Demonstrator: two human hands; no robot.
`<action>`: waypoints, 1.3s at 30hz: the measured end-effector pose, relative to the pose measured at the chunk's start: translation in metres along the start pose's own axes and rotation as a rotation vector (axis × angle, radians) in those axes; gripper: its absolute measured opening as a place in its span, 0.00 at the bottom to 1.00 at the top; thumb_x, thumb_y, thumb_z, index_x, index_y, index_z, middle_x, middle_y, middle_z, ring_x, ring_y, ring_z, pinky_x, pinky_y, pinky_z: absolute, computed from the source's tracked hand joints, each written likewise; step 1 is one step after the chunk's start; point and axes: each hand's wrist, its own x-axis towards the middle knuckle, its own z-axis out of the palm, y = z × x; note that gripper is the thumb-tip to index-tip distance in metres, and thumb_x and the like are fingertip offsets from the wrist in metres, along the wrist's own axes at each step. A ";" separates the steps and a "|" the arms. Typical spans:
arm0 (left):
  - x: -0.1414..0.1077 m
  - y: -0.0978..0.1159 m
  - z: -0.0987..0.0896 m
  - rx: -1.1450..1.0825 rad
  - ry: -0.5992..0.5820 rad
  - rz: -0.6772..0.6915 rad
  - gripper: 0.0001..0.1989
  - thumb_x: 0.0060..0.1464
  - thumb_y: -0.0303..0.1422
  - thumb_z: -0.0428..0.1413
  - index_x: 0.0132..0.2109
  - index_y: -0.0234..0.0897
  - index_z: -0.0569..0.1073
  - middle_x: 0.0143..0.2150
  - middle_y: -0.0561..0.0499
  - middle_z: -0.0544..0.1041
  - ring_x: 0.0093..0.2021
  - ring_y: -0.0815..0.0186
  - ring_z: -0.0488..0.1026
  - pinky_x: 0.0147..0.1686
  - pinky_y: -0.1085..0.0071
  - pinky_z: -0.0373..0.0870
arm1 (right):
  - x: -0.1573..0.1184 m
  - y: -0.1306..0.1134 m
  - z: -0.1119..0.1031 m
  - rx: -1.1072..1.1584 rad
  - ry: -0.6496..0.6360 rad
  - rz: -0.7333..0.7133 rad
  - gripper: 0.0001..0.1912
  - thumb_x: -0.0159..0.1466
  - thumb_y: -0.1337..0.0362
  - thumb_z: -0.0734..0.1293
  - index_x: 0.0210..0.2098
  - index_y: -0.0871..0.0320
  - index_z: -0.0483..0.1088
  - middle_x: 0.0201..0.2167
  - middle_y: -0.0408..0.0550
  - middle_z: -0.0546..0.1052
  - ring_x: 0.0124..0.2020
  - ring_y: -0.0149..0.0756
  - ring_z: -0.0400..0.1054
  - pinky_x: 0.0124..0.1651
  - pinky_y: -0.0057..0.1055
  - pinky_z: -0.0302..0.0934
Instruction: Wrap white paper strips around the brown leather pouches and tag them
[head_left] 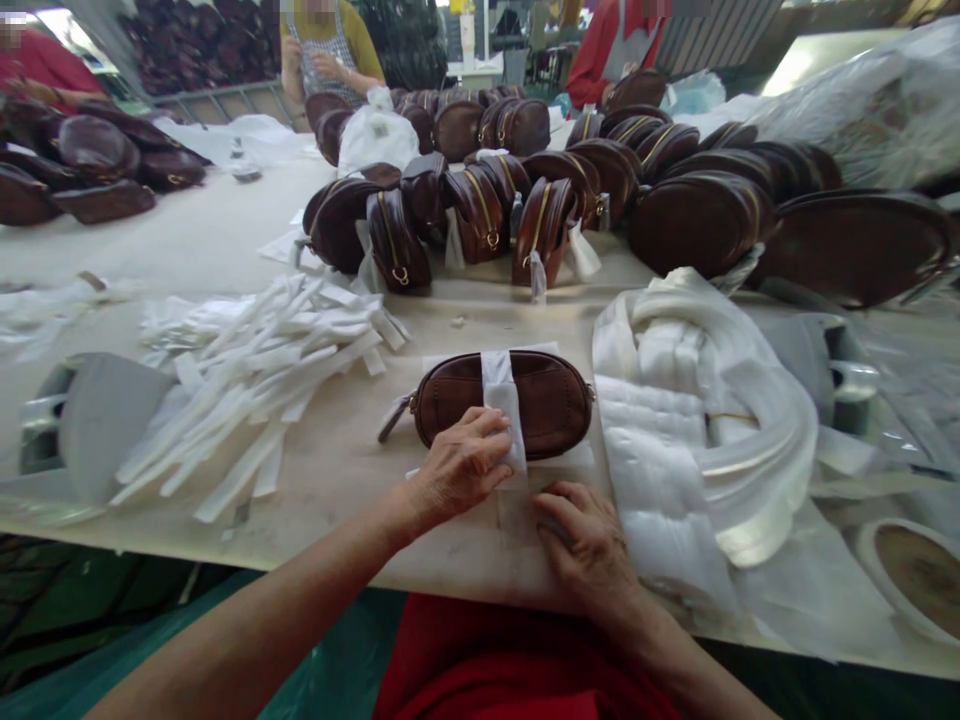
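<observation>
White strip (496,382) under half-open left hand (463,465); curled right hand (591,540), seemingly empty, near table-edge (469,588).

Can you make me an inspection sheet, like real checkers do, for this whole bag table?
Surface: pale tabletop, with small marks near the front edge.
Job's things: brown oval bag, white strip across its middle, white sheet underneath.
Clutter: heap of loose white strips on the left; bundled white material on the right.
Hands: left hand on the strip; right hand near the front edge, beside the bag's lower right.
Cables: nothing seen.
Surroundings: many more brown bags behind; person in a checked apron across the table.
</observation>
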 end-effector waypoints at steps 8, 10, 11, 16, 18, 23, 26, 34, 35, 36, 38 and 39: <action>-0.010 -0.001 0.013 0.108 0.160 0.162 0.05 0.55 0.24 0.52 0.38 0.32 0.71 0.47 0.43 0.72 0.52 0.58 0.67 0.49 0.63 0.73 | 0.006 -0.006 0.004 -0.052 -0.028 0.025 0.16 0.53 0.75 0.65 0.34 0.48 0.76 0.35 0.44 0.72 0.40 0.37 0.65 0.41 0.34 0.55; -0.012 -0.003 0.015 0.127 0.184 0.203 0.07 0.56 0.22 0.50 0.40 0.31 0.71 0.48 0.41 0.72 0.54 0.58 0.66 0.50 0.62 0.73 | 0.005 -0.004 0.007 -0.041 0.074 -0.107 0.12 0.57 0.73 0.64 0.32 0.50 0.75 0.35 0.46 0.72 0.39 0.37 0.65 0.40 0.34 0.57; -0.013 -0.004 0.016 0.130 0.195 0.214 0.08 0.56 0.22 0.49 0.41 0.30 0.71 0.48 0.40 0.72 0.54 0.57 0.66 0.50 0.61 0.73 | 0.005 -0.004 0.007 -0.035 0.121 -0.185 0.11 0.59 0.73 0.63 0.32 0.52 0.75 0.36 0.47 0.72 0.40 0.37 0.65 0.40 0.33 0.58; -0.016 -0.003 0.019 0.143 0.213 0.225 0.08 0.58 0.22 0.47 0.42 0.28 0.70 0.49 0.38 0.72 0.56 0.56 0.65 0.52 0.59 0.72 | 0.009 -0.005 0.007 -0.021 0.118 -0.480 0.11 0.65 0.73 0.58 0.35 0.60 0.71 0.35 0.49 0.75 0.42 0.37 0.66 0.44 0.32 0.63; -0.017 -0.002 0.019 0.151 0.211 0.231 0.08 0.58 0.21 0.47 0.42 0.27 0.70 0.50 0.37 0.71 0.56 0.55 0.65 0.53 0.57 0.72 | 0.011 -0.007 0.005 -0.027 0.115 -0.541 0.11 0.65 0.74 0.57 0.36 0.61 0.71 0.34 0.50 0.76 0.41 0.37 0.66 0.44 0.33 0.63; -0.016 -0.001 0.019 0.174 0.201 0.236 0.09 0.59 0.21 0.46 0.42 0.27 0.70 0.50 0.37 0.71 0.56 0.54 0.65 0.52 0.57 0.72 | 0.009 -0.010 0.002 0.031 0.068 -0.615 0.14 0.65 0.75 0.54 0.35 0.63 0.71 0.33 0.51 0.76 0.38 0.37 0.66 0.44 0.34 0.63; -0.015 -0.001 0.018 0.193 0.204 0.248 0.09 0.59 0.21 0.46 0.42 0.27 0.70 0.49 0.37 0.72 0.55 0.54 0.66 0.51 0.56 0.73 | 0.006 -0.011 0.000 0.046 0.085 -0.626 0.15 0.63 0.77 0.54 0.35 0.64 0.70 0.32 0.51 0.76 0.39 0.37 0.66 0.46 0.34 0.62; -0.015 -0.003 0.020 0.209 0.218 0.276 0.08 0.59 0.22 0.47 0.44 0.26 0.70 0.50 0.36 0.72 0.58 0.54 0.64 0.52 0.55 0.71 | 0.004 -0.018 -0.012 0.084 0.052 -0.633 0.16 0.62 0.79 0.52 0.34 0.64 0.70 0.30 0.52 0.75 0.38 0.36 0.67 0.49 0.35 0.61; -0.015 -0.003 0.020 0.215 0.219 0.282 0.08 0.59 0.22 0.47 0.43 0.26 0.70 0.50 0.35 0.72 0.58 0.54 0.64 0.52 0.55 0.71 | 0.005 -0.020 -0.013 0.090 0.051 -0.637 0.17 0.61 0.79 0.52 0.34 0.65 0.70 0.29 0.52 0.74 0.38 0.36 0.67 0.49 0.35 0.61; -0.015 -0.003 0.020 0.219 0.218 0.284 0.08 0.59 0.21 0.47 0.43 0.26 0.70 0.50 0.35 0.72 0.58 0.53 0.64 0.52 0.55 0.71 | 0.006 -0.023 -0.015 0.096 0.051 -0.641 0.17 0.61 0.79 0.52 0.34 0.65 0.70 0.29 0.52 0.74 0.38 0.36 0.67 0.49 0.35 0.61; -0.016 -0.003 0.021 0.216 0.211 0.284 0.09 0.59 0.21 0.47 0.44 0.25 0.69 0.50 0.34 0.72 0.59 0.53 0.63 0.52 0.55 0.71 | 0.009 -0.028 -0.018 0.099 0.053 -0.654 0.17 0.61 0.79 0.52 0.34 0.65 0.70 0.29 0.53 0.74 0.38 0.36 0.68 0.50 0.35 0.61; -0.016 -0.004 0.021 0.209 0.205 0.281 0.09 0.59 0.21 0.46 0.44 0.25 0.69 0.50 0.34 0.72 0.60 0.53 0.62 0.53 0.55 0.71 | 0.011 -0.030 -0.020 0.096 0.051 -0.660 0.17 0.61 0.79 0.52 0.35 0.65 0.70 0.29 0.53 0.74 0.39 0.36 0.68 0.50 0.35 0.61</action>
